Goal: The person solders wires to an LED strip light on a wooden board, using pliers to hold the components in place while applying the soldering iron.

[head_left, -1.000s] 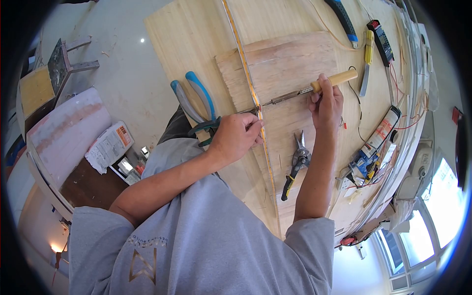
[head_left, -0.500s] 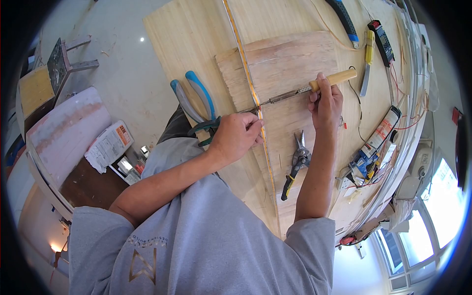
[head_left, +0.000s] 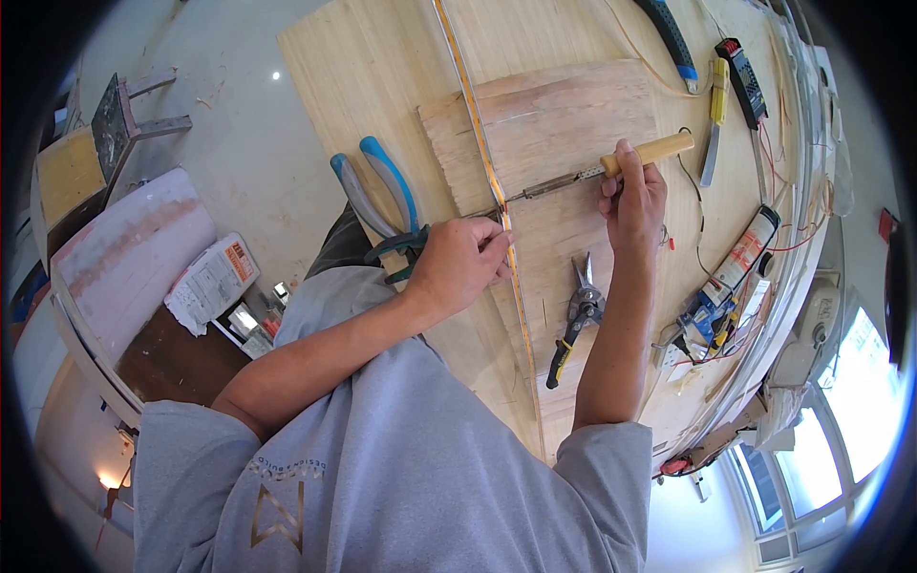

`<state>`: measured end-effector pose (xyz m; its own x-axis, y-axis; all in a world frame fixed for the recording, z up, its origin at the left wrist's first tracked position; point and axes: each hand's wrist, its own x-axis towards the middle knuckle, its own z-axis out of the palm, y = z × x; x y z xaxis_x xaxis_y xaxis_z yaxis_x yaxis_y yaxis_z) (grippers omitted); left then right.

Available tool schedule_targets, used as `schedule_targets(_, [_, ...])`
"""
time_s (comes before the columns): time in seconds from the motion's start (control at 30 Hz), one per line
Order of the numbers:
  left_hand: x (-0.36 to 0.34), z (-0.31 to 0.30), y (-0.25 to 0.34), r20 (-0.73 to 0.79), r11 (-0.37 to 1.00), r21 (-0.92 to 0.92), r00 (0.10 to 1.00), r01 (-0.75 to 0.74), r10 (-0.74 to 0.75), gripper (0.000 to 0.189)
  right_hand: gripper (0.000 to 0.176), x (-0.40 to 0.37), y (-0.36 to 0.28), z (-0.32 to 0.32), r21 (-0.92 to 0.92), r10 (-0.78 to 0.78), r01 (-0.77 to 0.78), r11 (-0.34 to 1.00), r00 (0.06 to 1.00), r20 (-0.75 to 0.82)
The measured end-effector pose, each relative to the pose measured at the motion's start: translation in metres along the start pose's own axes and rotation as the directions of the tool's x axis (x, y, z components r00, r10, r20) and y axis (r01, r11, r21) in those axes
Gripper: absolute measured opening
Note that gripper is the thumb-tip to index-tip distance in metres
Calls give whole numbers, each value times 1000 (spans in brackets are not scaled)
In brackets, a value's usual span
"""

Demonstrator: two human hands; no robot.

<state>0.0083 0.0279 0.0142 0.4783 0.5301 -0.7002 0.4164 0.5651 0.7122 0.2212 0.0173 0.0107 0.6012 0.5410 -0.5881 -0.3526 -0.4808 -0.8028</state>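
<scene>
1. So the soldering iron (head_left: 594, 174) is held out over a wooden board (head_left: 592, 115), tip right at the thin yellow-orange strip (head_left: 484, 143). Whether contact is actually made can't be told at this size.
2. Key bit: the iron's long axis is laid crosswise to the strip, wooden handle off to the right, tip pointed left. The strip is stretched away from the body, far end angled a bit left.
3. Right hand (head_left: 635, 201): its grip is clamped on the handle, near the front end. From there the tip is found to the left and slightly nearer the body.
4. Left hand (head_left: 457, 263) is way nearer the tip, just body-side of it. Its grip is drawn together at the strip, but what's caught between the fingertips is hidden, so can't be told.
5. Further out, snips (head_left: 586, 307) are laid between strip and right forearm; blue-handled pliers (head_left: 393, 181) are seen beside the left hand.
6. On the bench (head_left: 353, 67)'s right side, a yellow knife (head_left: 717, 91) is parked.
</scene>
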Motion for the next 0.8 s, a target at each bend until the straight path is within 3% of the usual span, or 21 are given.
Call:
schedule_targets(0.43, [0, -2, 4, 31, 999, 30, 999, 37, -38, 24, 24, 1, 1, 0, 57, -6, 7, 998, 1000, -11])
schedule_targets(0.63, [-2, 2, -5, -38, 998, -8, 997, -63, 63, 24, 24, 3, 3, -3, 116, -10, 10, 993, 1000, -3])
schedule_targets(0.8, [-2, 2, -3, -36, 999, 5, 998, -50, 50, 23, 24, 3, 3, -3, 115, -15, 14, 993, 1000, 9])
